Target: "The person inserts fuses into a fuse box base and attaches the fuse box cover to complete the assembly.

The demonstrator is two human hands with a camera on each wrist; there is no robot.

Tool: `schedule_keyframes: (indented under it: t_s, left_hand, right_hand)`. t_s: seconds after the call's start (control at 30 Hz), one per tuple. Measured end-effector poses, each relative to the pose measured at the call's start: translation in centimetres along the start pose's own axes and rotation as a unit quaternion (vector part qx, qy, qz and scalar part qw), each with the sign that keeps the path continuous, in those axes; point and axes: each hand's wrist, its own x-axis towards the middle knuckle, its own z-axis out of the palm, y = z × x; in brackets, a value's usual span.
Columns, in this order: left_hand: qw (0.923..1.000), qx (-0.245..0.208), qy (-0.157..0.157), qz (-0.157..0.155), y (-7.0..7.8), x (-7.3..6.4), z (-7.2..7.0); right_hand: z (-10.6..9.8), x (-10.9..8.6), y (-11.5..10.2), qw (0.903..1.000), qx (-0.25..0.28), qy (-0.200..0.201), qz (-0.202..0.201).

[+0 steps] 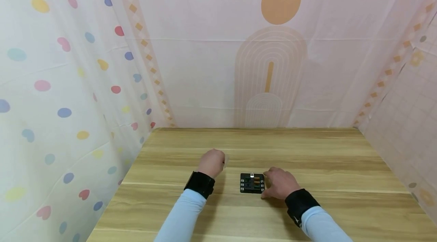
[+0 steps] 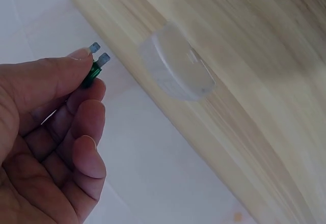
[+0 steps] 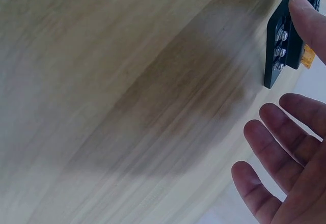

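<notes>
My left hand [image 1: 212, 162] is raised over the table, left of a black fuse block [image 1: 252, 189]. In the left wrist view its thumb and forefinger pinch a green blade fuse [image 2: 92, 75], two metal prongs pointing out and the other fingers loosely curled. At the block's right side is my right hand [image 1: 281, 183]. Its thumb [image 3: 305, 15] touches the block, while the other fingers stay spread and relaxed near the far corner. An orange fuse [image 3: 307, 57] sits in the block, with silver screws [image 3: 281, 34] along the edge.
A clear plastic piece [image 2: 178, 66], curved along one side, lies on the wooden table [image 1: 307, 147] beyond the left hand. Patterned curtains [image 1: 205, 75] hang along the table's back and both sides.
</notes>
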Motion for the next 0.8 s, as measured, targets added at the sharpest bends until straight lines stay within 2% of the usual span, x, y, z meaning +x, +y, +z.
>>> schedule_keyframes:
  t_s: [0.23,0.5,0.8]
  left_hand:
    - [0.9997,0.008,-0.024,0.0,1.1,0.3,-0.2]
    - [0.9997,0.009,-0.016,0.014,1.9,0.3,0.1]
    - [0.9995,0.009,-0.025,0.017,3.0,0.3,0.2]
  right_hand:
    - [-0.1,0.1,-0.3,1.0,-0.001,0.0,-0.004]
    - [0.1,0.2,-0.5,0.9999,-0.01,0.009,-0.01]
    - [0.2,0.3,-0.7,0.9998,-0.009,0.014,-0.013]
